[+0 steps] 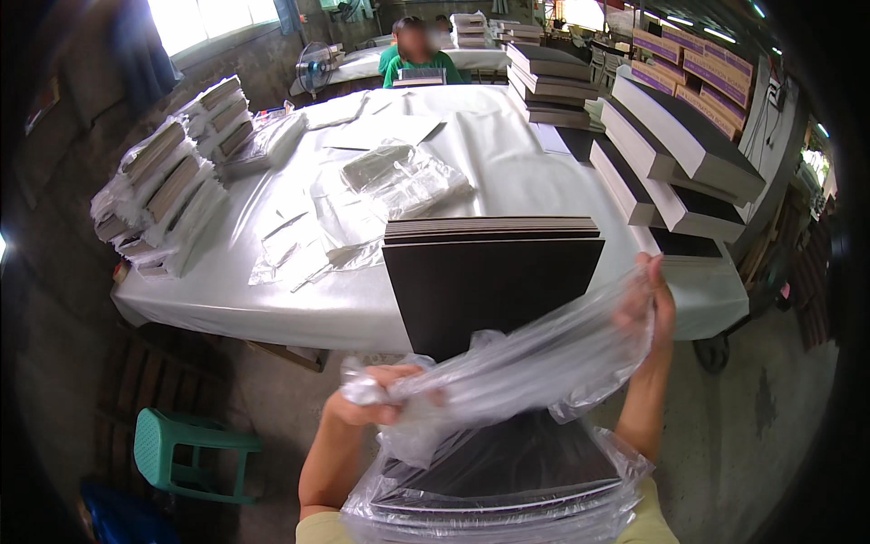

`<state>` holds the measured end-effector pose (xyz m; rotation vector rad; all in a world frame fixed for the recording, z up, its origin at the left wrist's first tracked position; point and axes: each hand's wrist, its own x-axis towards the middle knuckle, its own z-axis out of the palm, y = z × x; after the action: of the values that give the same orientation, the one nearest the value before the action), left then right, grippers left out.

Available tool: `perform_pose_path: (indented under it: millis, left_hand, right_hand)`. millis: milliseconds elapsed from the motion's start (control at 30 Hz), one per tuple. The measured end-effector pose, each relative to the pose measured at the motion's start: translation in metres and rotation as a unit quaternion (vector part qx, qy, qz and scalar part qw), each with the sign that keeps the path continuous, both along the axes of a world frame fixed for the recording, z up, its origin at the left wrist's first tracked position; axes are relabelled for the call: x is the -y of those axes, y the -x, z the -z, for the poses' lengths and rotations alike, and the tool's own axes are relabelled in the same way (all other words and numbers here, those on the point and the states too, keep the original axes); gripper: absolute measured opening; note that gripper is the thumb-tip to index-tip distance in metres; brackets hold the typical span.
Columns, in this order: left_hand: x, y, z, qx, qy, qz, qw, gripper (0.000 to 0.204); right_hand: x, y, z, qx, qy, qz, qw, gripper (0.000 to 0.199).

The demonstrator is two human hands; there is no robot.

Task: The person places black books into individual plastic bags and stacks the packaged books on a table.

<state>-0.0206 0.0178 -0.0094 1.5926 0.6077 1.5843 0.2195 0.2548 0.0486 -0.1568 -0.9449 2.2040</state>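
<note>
Clear crinkled plastic bag [517, 372] stretches between both hands above a bagged stack of dark flat boards [507, 480] at the person's lap; left hand [367, 399] has its grip closed on one end, right hand [648, 304] pinches the other, spreading it open before the white-covered tabletop [299, 308].

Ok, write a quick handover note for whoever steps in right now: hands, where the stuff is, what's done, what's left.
Left hand: gripping one bunched end of the clear plastic bag.
Right hand: raised, holding the bag's other end, so it is stretched between the hands.
Dark boards: a stack stands on the near edge of the white table, not bagged.
Bagged stack: dark boards already in plastic, close to the body.
Done: wrapped bundles piled at the table's left.
Left: the standing stack is not yet in the bag. Loose bags lie mid-table.
</note>
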Motion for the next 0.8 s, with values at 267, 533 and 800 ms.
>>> perform_pose_path:
  millis: [267, 533, 800]
  left_hand:
    - [0.009, 0.008, 0.030, 0.283, -0.040, -0.173, 0.943, 0.058]
    - [-0.012, 0.010, 0.025, 0.037, 0.082, 0.085, 0.992, 0.046]
    - [-0.011, 0.020, 0.018, -0.134, 0.042, 0.211, 0.967, 0.041]
  right_hand:
    - [0.023, 0.007, 0.099, -0.037, -0.228, -0.240, 0.943, 0.053]
    - [0.014, -0.006, 0.053, -0.231, -0.016, -0.228, 0.946, 0.070]
    - [0.016, -0.005, 0.060, -0.295, -0.027, -0.238, 0.925, 0.074]
